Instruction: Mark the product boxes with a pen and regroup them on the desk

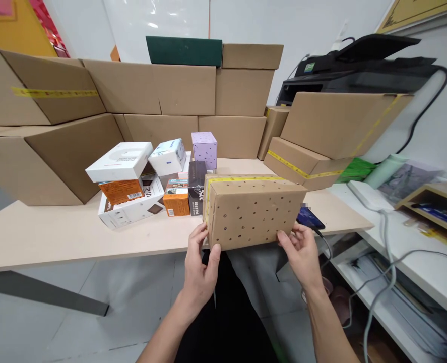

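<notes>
Between my two hands is a brown cardboard box (255, 214) with small dark marks over its front and yellow tape along its top and left side. My left hand (201, 264) grips its lower left corner, the thumb on the front face. At the lower right corner my right hand (299, 252) pinches it, thumb in front, fingers partly hidden behind. The box is slightly tilted at the table's front edge. Just behind its left end stand a black box (197, 189) and an orange box (176, 197).
On the table (57, 234) sit a white power bank box (121, 159), a blue-and-white box (168, 156) and a purple box (204, 150). Large cartons (187, 91) wall the back and sides. A phone (311, 218) with a cable lies right; a printer (355, 75) stands behind.
</notes>
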Tool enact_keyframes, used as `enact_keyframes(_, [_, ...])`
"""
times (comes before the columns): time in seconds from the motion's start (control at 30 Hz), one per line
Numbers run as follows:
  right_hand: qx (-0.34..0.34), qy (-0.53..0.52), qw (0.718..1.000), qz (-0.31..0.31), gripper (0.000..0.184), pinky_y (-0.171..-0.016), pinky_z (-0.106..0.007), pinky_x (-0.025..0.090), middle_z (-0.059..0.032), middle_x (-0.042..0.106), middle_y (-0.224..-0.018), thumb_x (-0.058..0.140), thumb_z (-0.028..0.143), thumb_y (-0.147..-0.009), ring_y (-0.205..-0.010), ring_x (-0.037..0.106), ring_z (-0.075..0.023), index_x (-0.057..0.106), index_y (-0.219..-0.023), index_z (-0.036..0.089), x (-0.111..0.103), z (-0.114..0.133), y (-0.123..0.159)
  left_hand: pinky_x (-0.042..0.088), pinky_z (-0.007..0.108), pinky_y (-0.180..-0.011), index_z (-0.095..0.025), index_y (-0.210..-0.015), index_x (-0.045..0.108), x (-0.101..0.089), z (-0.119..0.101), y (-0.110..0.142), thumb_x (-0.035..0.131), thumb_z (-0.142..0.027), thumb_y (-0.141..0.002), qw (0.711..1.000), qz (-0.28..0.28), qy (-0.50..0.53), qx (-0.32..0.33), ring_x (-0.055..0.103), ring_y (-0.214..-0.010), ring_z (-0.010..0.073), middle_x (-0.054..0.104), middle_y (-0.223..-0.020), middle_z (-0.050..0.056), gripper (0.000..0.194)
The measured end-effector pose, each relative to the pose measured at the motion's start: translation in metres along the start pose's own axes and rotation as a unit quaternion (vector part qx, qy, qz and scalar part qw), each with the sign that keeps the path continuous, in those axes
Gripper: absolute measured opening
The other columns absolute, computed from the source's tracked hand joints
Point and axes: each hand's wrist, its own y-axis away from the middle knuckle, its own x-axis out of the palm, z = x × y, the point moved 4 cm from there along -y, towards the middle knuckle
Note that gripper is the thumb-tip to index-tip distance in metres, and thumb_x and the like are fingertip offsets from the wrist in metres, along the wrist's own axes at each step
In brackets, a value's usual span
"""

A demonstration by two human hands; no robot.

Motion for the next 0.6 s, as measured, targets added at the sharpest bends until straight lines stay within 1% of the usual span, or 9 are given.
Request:
enact_keyframes(0.1, [-0.021, 0.108, 0.994, -0.003, 0.047, -0.074, -0.037, 0.053, -0.0081, 0.069, -0.097, 0.070, 0.054, -0.078, -0.086, 0.065, -0.0221, 0.057, -0.109, 0.021, -0.009, -0.003, -0.002, 0.043, 0.050, -0.113, -0.023, -0.132, 0.048, 0.005, 0.010, 0.000, 0.056, -0.027, -0.095, 0.999, 0.029, -0.018, -0.008, 0.048, -0.136, 0.0260, 0.050, -0.142, 0.014, 0.038])
enact_keyframes(0.17, [-0.042, 0.191, 0.981, -0.003, 0.047, -0.076, -0.039, 0.051, -0.0099, 0.070, -0.101, 0.065, 0.056, -0.082, -0.090, 0.063, -0.0240, 0.062, -0.112, 0.020, -0.017, -0.004, -0.002, 0.045, 0.049, -0.111, -0.024, -0.138, 0.045, 0.007, 0.013, -0.001, 0.055, -0.026, -0.096, 0.998, 0.043, -0.041, -0.005, 0.051, -0.133, 0.0259, 0.053, -0.140, 0.014, 0.044])
enact_keyframes(0.23, [-0.050, 0.231, 0.972, 0.002, 0.046, -0.078, -0.040, 0.049, -0.0117, 0.070, -0.110, 0.059, 0.058, -0.085, -0.096, 0.062, -0.0261, 0.067, -0.111, 0.020, -0.024, -0.004, -0.003, 0.046, 0.048, -0.109, -0.024, -0.145, 0.039, 0.007, 0.011, -0.002, 0.054, -0.026, -0.095, 0.996, 0.059, -0.067, -0.001, 0.052, -0.132, 0.0265, 0.052, -0.142, 0.014, 0.052])
enact_keyframes(0.3, [-0.036, 0.202, 0.979, 0.000, 0.050, -0.075, -0.038, 0.049, -0.0118, 0.070, -0.114, 0.052, 0.061, -0.089, -0.092, 0.062, -0.0242, 0.068, -0.114, 0.020, -0.030, -0.002, -0.005, 0.048, 0.047, -0.107, -0.025, -0.151, 0.033, 0.005, 0.006, -0.005, 0.053, -0.027, -0.096, 0.994, 0.070, -0.085, 0.000, 0.052, -0.131, 0.0270, 0.051, -0.144, 0.014, 0.058])
enact_keyframes(0.37, [-0.021, 0.133, 0.991, -0.015, 0.056, -0.065, -0.033, 0.047, -0.0110, 0.070, -0.113, 0.044, 0.062, -0.093, -0.079, 0.061, -0.0190, 0.064, -0.124, 0.021, -0.034, 0.003, -0.010, 0.050, 0.046, -0.102, -0.026, -0.153, 0.029, 0.001, 0.000, -0.008, 0.052, -0.029, -0.096, 0.993, 0.062, -0.096, -0.003, 0.054, -0.127, 0.0264, 0.052, -0.143, 0.014, 0.061])
enact_keyframes(0.47, [-0.029, 0.053, 0.998, -0.028, 0.062, -0.052, -0.027, 0.041, -0.0101, 0.066, -0.115, 0.037, 0.065, -0.095, -0.064, 0.055, -0.0127, 0.058, -0.133, 0.021, -0.031, 0.014, -0.018, 0.051, 0.044, -0.098, -0.029, -0.155, 0.028, -0.002, -0.013, -0.014, 0.050, -0.032, -0.098, 0.994, 0.051, -0.101, -0.009, 0.056, -0.121, 0.0253, 0.054, -0.141, 0.012, 0.061])
enact_keyframes(0.53, [-0.032, 0.029, 0.999, -0.017, 0.063, -0.049, -0.026, 0.041, -0.0095, 0.065, -0.115, 0.038, 0.067, -0.094, -0.062, 0.055, -0.0115, 0.057, -0.134, 0.022, -0.026, 0.019, -0.022, 0.050, 0.045, -0.099, -0.029, -0.155, 0.027, 0.001, -0.022, -0.016, 0.049, -0.034, -0.098, 0.993, 0.066, -0.098, -0.007, 0.054, -0.123, 0.0257, 0.052, -0.142, 0.012, 0.061])
enact_keyframes(0.6, [-0.032, 0.016, 0.999, -0.010, 0.062, -0.052, -0.027, 0.046, -0.0089, 0.064, -0.113, 0.043, 0.067, -0.093, -0.065, 0.060, -0.0127, 0.057, -0.133, 0.023, -0.023, 0.022, -0.024, 0.049, 0.045, -0.100, -0.029, -0.155, 0.027, 0.004, -0.029, -0.016, 0.048, -0.034, -0.099, 0.993, 0.075, -0.087, 0.000, 0.052, -0.126, 0.0261, 0.050, -0.144, 0.012, 0.061])
